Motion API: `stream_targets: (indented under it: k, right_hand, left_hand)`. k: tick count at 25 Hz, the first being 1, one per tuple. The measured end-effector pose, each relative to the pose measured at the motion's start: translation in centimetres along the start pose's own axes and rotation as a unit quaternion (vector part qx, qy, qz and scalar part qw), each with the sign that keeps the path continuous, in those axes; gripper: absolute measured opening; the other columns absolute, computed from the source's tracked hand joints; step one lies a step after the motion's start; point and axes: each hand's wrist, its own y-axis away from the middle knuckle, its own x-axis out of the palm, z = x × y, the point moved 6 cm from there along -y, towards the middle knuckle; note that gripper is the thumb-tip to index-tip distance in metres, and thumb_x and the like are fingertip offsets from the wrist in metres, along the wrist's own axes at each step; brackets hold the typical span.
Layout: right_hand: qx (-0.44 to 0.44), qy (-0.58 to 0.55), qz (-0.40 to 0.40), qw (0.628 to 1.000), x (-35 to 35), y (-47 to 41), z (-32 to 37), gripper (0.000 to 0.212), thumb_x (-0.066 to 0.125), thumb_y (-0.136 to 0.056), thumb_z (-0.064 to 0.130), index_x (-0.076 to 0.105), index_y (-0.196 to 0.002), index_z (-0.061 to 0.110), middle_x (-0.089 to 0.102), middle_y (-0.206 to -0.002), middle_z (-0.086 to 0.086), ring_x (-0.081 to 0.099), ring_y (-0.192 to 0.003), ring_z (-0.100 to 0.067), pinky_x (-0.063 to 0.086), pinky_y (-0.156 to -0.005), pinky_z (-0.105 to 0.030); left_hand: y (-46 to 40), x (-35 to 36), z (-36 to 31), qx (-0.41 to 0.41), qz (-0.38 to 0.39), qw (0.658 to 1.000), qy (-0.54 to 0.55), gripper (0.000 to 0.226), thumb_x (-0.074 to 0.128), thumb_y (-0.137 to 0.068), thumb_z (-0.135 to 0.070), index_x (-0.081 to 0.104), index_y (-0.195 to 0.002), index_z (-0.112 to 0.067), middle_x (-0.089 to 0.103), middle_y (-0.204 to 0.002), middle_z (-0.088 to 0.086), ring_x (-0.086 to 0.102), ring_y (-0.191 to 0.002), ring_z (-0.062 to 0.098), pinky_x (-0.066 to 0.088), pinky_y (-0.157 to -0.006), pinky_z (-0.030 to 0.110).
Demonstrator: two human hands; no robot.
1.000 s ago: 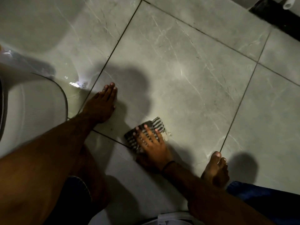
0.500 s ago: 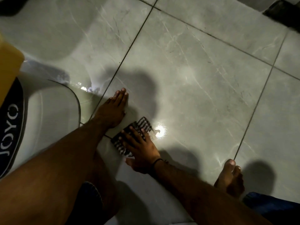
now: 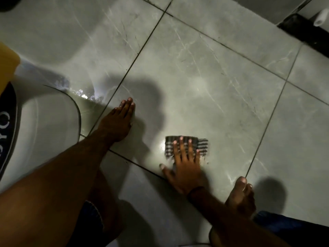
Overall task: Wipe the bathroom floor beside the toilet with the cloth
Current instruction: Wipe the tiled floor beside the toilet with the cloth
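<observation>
My right hand (image 3: 185, 168) presses flat, fingers spread, on the striped cloth (image 3: 187, 146) at the floor tile's (image 3: 204, 82) five o'clock, left hand (image 3: 115, 123) open at nine o'clock bracing; it looks thin, limp and damp, so I'd keep palm pressure central.

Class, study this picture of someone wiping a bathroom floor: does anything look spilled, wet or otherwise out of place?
Yes. A glistening wet patch lies on the floor tiles against the toilet base, ahead of the left hand, which rests flat. The right hand presses the striped cloth well to the right, apart from that patch.
</observation>
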Motion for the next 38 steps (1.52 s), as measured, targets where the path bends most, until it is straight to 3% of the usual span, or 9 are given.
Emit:
stream_targets:
  k: [4, 6, 12, 16, 19, 24, 29, 34, 38]
  right_hand:
    - [-0.195, -0.01, 0.034, 0.98, 1.9, 0.3, 5.0, 0.087, 0.05, -0.085, 0.07, 0.027, -0.159, 0.029, 0.021, -0.169, 0.001, 0.011, -0.157, -0.027, 0.021, -0.12, -0.062]
    - [-0.23, 0.011, 0.027, 0.973, 0.2, -3.9, 5.0, 0.081, 0.05, -0.089, 0.064, 0.029, -0.158, 0.029, 0.023, -0.168, 0.001, 0.012, -0.157, -0.027, 0.019, -0.123, -0.06]
    - [-0.009, 0.005, 0.016, 1.0, -6.9, -13.1, -4.0, 0.082, 0.045, -0.095, 0.062, 0.01, -0.162, 0.028, 0.0, -0.172, -0.001, -0.005, -0.158, -0.028, 0.004, -0.127, -0.053]
    - [0.11, -0.045, 0.01, 0.993, -6.0, -7.3, -10.2, 0.087, 0.044, -0.097, 0.062, 0.005, -0.163, 0.021, -0.005, -0.172, -0.006, -0.009, -0.158, -0.031, 0.007, -0.126, -0.058]
    - [0.169, -0.05, 0.011, 0.984, -3.3, -1.9, -8.9, 0.089, 0.042, -0.096, 0.065, 0.007, -0.162, 0.017, -0.001, -0.171, -0.009, -0.004, -0.158, -0.032, 0.013, -0.124, -0.059]
    - [-0.023, -0.001, 0.028, 0.999, -0.2, 0.6, 0.6, 0.081, 0.045, -0.092, 0.063, 0.029, -0.159, 0.02, 0.023, -0.168, -0.008, 0.015, -0.156, -0.035, 0.022, -0.122, -0.06]
    - [-0.177, 0.049, 0.049, 0.982, -2.2, -6.4, 3.9, 0.074, 0.044, -0.096, 0.05, 0.019, -0.161, 0.026, 0.011, -0.171, 0.0, 0.002, -0.158, -0.028, 0.009, -0.125, -0.054]
    - [-0.048, 0.059, 0.009, 0.997, -6.4, -11.2, -2.2, 0.075, 0.043, -0.099, 0.045, 0.011, -0.162, 0.021, 0.005, -0.171, -0.005, 0.001, -0.158, -0.031, 0.011, -0.126, -0.051]
    - [0.079, 0.056, 0.018, 0.995, -6.9, -7.5, -6.1, 0.069, 0.039, -0.102, 0.036, 0.015, -0.161, 0.007, 0.011, -0.169, -0.018, 0.01, -0.155, -0.043, 0.015, -0.126, -0.054]
  left_hand:
    - [-0.1, 0.4, 0.2, 0.001, 0.002, 1.0, -0.006, 0.073, 0.035, -0.103, -0.03, -0.005, -0.158, -0.002, -0.011, -0.169, 0.02, 0.0, -0.158, 0.035, 0.016, -0.127, 0.047]
    - [-0.2, 0.7, 0.3, 0.014, -0.007, 1.0, 0.0, 0.075, 0.04, -0.102, -0.029, -0.001, -0.159, -0.002, -0.006, -0.169, 0.02, 0.004, -0.157, 0.037, 0.019, -0.125, 0.049]
    - [-0.1, 0.5, 0.4, 0.016, -0.011, 1.0, 0.004, 0.075, 0.045, -0.1, -0.029, 0.007, -0.159, -0.001, 0.001, -0.169, 0.021, 0.011, -0.156, 0.039, 0.025, -0.122, 0.051]
    - [0.1, 0.6, 0.3, 0.02, -0.01, 1.0, -0.006, 0.074, 0.043, -0.101, -0.028, 0.006, -0.158, 0.001, 0.001, -0.168, 0.023, 0.011, -0.156, 0.04, 0.025, -0.123, 0.052]
    - [0.2, 0.5, 0.1, 0.02, -0.009, 1.0, -0.001, 0.074, 0.043, -0.101, -0.026, 0.005, -0.158, 0.001, -0.001, -0.168, 0.024, 0.01, -0.156, 0.041, 0.024, -0.123, 0.052]
    - [0.2, 0.3, 0.0, 0.015, -0.011, 1.0, -0.001, 0.073, 0.041, -0.102, -0.027, 0.002, -0.158, 0.001, -0.004, -0.168, 0.024, 0.007, -0.157, 0.039, 0.02, -0.124, 0.051]
    - [-0.1, 0.1, 0.0, 0.0, -0.009, 1.0, 0.002, 0.074, 0.037, -0.103, -0.028, -0.003, -0.158, -0.002, -0.01, -0.169, 0.02, 0.001, -0.158, 0.035, 0.016, -0.126, 0.047]
    - [-0.2, 0.4, 0.1, 0.002, -0.006, 1.0, 0.0, 0.074, 0.037, -0.103, -0.029, -0.003, -0.159, -0.002, -0.009, -0.169, 0.019, 0.001, -0.158, 0.035, 0.017, -0.126, 0.047]
    - [0.0, 0.4, 0.1, 0.009, -0.011, 1.0, 0.004, 0.073, 0.037, -0.103, -0.029, -0.003, -0.159, -0.003, -0.01, -0.169, 0.019, 0.0, -0.158, 0.035, 0.016, -0.126, 0.047]
